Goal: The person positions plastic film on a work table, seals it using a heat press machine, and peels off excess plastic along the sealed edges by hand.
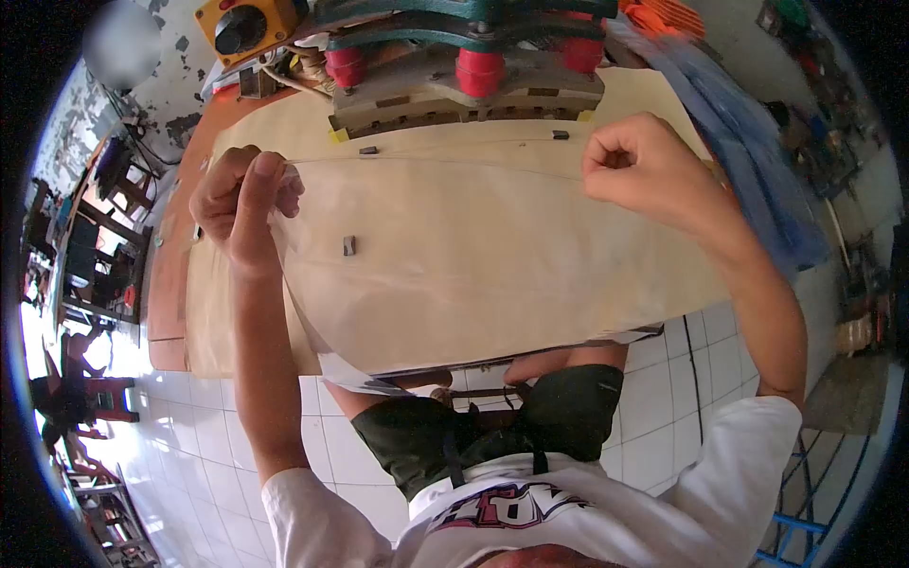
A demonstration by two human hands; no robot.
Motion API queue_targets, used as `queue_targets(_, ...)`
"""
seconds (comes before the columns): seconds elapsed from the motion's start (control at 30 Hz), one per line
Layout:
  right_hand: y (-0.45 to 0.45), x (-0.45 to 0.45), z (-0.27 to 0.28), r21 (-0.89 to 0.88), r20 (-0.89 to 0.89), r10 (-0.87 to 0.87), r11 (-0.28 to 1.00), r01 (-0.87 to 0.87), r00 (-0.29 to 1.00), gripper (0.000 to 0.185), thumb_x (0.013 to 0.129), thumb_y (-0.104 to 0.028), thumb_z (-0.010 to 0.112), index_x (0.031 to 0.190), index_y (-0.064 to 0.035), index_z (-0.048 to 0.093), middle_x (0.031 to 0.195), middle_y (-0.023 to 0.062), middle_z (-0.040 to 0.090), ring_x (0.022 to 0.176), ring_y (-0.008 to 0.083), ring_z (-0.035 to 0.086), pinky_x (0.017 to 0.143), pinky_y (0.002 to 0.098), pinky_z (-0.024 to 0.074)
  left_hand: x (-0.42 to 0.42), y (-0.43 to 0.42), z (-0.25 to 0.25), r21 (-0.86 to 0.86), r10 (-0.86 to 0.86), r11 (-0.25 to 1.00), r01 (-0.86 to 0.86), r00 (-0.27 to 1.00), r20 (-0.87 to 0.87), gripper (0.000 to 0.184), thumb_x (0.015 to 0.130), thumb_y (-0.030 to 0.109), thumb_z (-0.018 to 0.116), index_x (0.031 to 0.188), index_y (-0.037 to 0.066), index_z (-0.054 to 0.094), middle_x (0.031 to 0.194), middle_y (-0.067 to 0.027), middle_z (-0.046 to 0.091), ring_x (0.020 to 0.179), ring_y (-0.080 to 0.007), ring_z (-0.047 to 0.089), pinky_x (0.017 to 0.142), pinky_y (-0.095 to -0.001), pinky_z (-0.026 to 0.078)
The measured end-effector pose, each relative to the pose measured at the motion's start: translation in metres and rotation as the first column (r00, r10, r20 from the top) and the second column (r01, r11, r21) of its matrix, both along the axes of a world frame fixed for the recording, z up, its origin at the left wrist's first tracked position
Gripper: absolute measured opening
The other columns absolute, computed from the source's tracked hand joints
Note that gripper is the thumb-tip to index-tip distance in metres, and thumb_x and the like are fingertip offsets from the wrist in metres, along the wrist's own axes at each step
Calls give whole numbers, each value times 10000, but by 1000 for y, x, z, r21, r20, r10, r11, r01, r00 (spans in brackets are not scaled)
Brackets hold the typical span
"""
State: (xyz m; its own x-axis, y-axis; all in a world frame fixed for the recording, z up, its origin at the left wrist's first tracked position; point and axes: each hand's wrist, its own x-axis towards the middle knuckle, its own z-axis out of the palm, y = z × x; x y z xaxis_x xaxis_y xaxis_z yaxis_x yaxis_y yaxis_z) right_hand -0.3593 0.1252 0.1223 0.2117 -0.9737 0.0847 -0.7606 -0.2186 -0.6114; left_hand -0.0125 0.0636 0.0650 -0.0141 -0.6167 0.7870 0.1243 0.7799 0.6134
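Note:
A clear plastic sheet (454,227) is stretched between my two hands above the pale tabletop (227,312). My left hand (248,201) pinches its upper left corner, with some film bunched at the fingers. At the upper right, my right hand (639,168) has its fingers closed on the sheet's other upper corner. The sheet's lower edge hangs over the table's front edge near my lap. Small dark blocks lie on the table: one (349,246) at left centre, one (368,150) and another (561,135) near the sheet's top edge.
Behind the sheet stands a machine with a green frame (417,28), red cylinders (480,72) and a metal bar. A yellow box with a black knob (239,36) is at the upper left. Blue plastic (757,180) lies along the right, below orange material (668,14).

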Motion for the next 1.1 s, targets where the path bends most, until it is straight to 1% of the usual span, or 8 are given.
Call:
queue_targets(0.07,3,-4,0,14,0,-10,1000,10,1000,196,666,-181,669,660,11,631,559,44,569,543,100,525,524,280,422,1,2,0,2,-33,999,33,999,-8,201,870,97,603,706,-16,574,611,-66,549,465,-108,495,439,-232,376)
queue_targets(0.13,6,-10,-1,24,78,5,1000,-7,997,187,675,-166,667,671,17,631,568,23,568,543,92,513,511,276,410,-1,4,2,24,32,999,-31,999,-28,200,871,98,602,709,-15,575,611,-69,552,464,-109,496,445,-227,375)
queue_targets(0.27,12,-19,2,51,79,-34,998,30,996,175,687,-149,664,678,23,631,578,12,568,547,82,507,506,267,404,2,1,1,0,54,999,-54,998,-16,198,872,100,594,709,-11,575,627,-89,577,459,-103,491,439,-224,362)
queue_targets(0.33,15,-23,4,131,87,-38,991,26,995,69,738,-50,585,682,-11,572,628,-39,526,591,29,467,530,204,365,1,2,1,-1,48,999,-48,999,-17,198,871,102,594,709,-10,576,628,-91,580,459,-102,490,438,-225,361)
queue_targets(0.47,20,-28,4,129,79,-45,991,34,996,65,737,-51,585,687,-11,573,631,-38,528,594,29,469,533,205,367,3,1,2,0,73,997,-73,997,15,200,870,110,594,711,-9,574,622,-93,580,459,-96,487,439,-224,359)
queue_targets(0.77,25,-34,8,82,44,-50,996,46,998,63,723,-51,587,682,-6,571,634,-27,541,598,39,475,544,215,378,0,5,4,12,113,993,-114,994,9,217,876,97,582,685,-4,568,621,-92,583,459,-93,485,444,-218,360)
queue_targets(0.83,24,-38,6,-11,15,-29,1000,30,999,178,697,-136,647,689,40,628,592,43,593,566,91,536,530,266,423,-1,5,3,6,115,993,-115,993,7,218,877,101,583,687,-4,568,622,-91,583,461,-92,486,445,-218,359)
queue_targets(1.1,26,-46,5,6,24,-41,999,41,999,150,708,-118,638,678,24,601,596,20,566,579,78,515,530,265,411,0,4,4,-7,113,994,-113,994,-1,233,884,124,592,688,1,565,624,-88,580,468,-92,489,447,-219,358)
